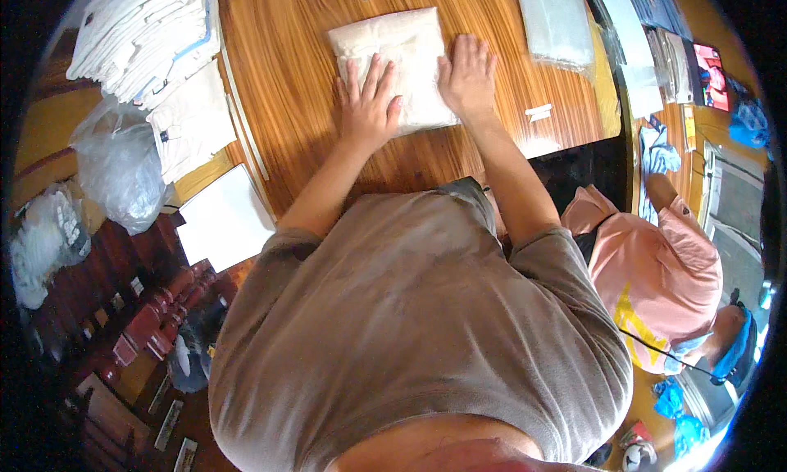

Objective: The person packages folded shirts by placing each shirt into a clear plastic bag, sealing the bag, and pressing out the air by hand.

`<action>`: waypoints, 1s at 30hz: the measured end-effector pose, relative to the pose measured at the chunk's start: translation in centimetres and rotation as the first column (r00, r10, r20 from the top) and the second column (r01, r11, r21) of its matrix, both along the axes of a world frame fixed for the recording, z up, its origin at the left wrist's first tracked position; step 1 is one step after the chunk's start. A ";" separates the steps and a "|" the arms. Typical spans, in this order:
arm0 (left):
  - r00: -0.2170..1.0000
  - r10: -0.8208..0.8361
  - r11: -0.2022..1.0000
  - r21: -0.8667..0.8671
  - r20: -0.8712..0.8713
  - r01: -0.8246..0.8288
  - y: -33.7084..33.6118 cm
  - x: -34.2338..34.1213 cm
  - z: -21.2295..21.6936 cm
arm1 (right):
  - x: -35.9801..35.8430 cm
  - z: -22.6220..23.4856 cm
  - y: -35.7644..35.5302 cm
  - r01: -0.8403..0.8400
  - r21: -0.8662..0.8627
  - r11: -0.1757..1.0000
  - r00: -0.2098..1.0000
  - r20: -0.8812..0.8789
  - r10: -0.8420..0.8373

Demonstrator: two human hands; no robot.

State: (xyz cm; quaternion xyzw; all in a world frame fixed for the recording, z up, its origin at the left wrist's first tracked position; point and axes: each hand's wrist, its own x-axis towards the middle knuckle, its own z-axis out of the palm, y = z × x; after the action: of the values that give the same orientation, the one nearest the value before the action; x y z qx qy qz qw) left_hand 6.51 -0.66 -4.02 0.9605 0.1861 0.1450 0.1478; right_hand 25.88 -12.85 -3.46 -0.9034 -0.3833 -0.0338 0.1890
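A folded cream garment in a clear plastic bag (pixel 418 46) lies flat on the wood-grain table (pixel 287 70). My left hand (pixel 367 103) rests on its left lower part, fingers stretched out and pointing away from me. At the package's right edge, my right hand (pixel 469 74) lies flat with its fingers extended, partly on the bag's side and partly on the table. Neither hand grips anything. The palms hide parts of the package's left and right edges.
Stacked white garments (pixel 147 38) stand at the far left, above a clear plastic bag (pixel 131 169) and a white board (pixel 225 216). Clear plastic sleeves (pixel 557 25) lie at the far right, with small white strips (pixel 538 112) nearer. A co-worker in a pink shirt (pixel 656 267) handles blue fabric.
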 end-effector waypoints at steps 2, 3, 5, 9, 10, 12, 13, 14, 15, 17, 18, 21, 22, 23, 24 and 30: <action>0.985 -0.165 0.984 0.055 -0.050 0.167 2.9 0.1 -0.1 | 0.2 2.6 0.1 -0.029 0.054 0.998 0.995 0.102 0.024; 0.952 -0.295 0.951 0.068 -0.080 0.300 4.8 0.4 0.6 | -0.4 4.0 -0.6 -0.189 -0.006 0.982 0.974 0.126 0.189; 0.832 -0.534 0.831 0.089 -0.148 0.549 9.2 1.0 2.6 | -1.2 5.8 -1.7 -0.484 -0.124 0.866 0.856 0.140 0.498; 0.982 -0.181 0.974 0.133 -0.049 0.186 8.0 1.9 3.8 | -1.8 2.3 -3.4 -0.411 -0.102 0.906 0.911 -0.085 0.404; 0.998 -0.051 0.992 0.111 -0.048 0.056 6.0 2.2 2.9 | -1.4 2.0 -3.1 -0.382 -0.067 0.922 0.924 -0.017 0.381; 0.993 0.058 0.998 0.004 -0.101 -0.058 1.2 3.8 3.8 | -1.3 3.4 -0.4 -0.388 -0.019 0.922 0.920 0.047 0.388; 0.987 0.112 0.993 -0.017 -0.114 -0.115 -0.3 4.9 3.5 | -1.3 4.0 0.8 -0.387 0.004 0.922 0.919 0.078 0.386; 0.985 0.135 0.991 0.025 -0.111 -0.133 -0.8 5.6 3.1 | -0.8 3.6 1.9 -0.415 -0.005 0.910 0.908 0.062 0.414; 0.980 0.167 0.985 0.067 -0.111 -0.160 -1.2 6.1 2.8 | -0.4 3.1 2.1 -0.422 -0.010 0.906 0.905 0.040 0.423; 0.972 0.199 0.976 0.109 -0.127 -0.186 -1.3 6.7 2.3 | 0.4 1.8 2.4 -0.436 -0.021 0.900 0.900 -0.003 0.436; 0.968 0.204 0.976 0.109 -0.148 -0.189 -1.3 6.7 2.2 | 0.5 1.6 2.3 -0.441 -0.020 0.897 0.897 -0.044 0.440; 0.953 0.206 0.977 0.100 -0.221 -0.188 -1.6 6.8 2.3 | 0.3 1.3 2.2 -0.427 -0.116 0.897 0.904 -0.089 0.418; 0.948 0.202 0.978 0.096 -0.247 -0.183 -1.5 6.8 2.3 | 0.4 1.0 2.3 -0.427 -0.140 0.893 0.903 -0.113 0.414; 0.943 0.207 0.977 0.098 -0.259 -0.188 -1.3 6.9 2.4 | 0.4 0.9 2.6 -0.429 -0.145 0.892 0.902 -0.128 0.412; 0.940 0.215 0.976 0.097 -0.265 -0.196 -1.4 7.0 2.4 | 0.5 1.2 2.7 -0.432 -0.153 0.889 0.900 -0.140 0.413; 0.937 0.226 0.973 0.107 -0.267 -0.205 -1.0 7.3 1.9 | 0.7 1.5 3.0 -0.436 -0.183 0.881 0.898 -0.160 0.410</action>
State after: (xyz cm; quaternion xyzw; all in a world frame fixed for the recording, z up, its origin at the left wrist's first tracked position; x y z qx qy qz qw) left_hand 13.84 -1.66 -2.11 0.9501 0.3033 0.0313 0.0661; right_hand 26.63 -9.84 -2.00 -0.8132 -0.5611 0.1027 0.1155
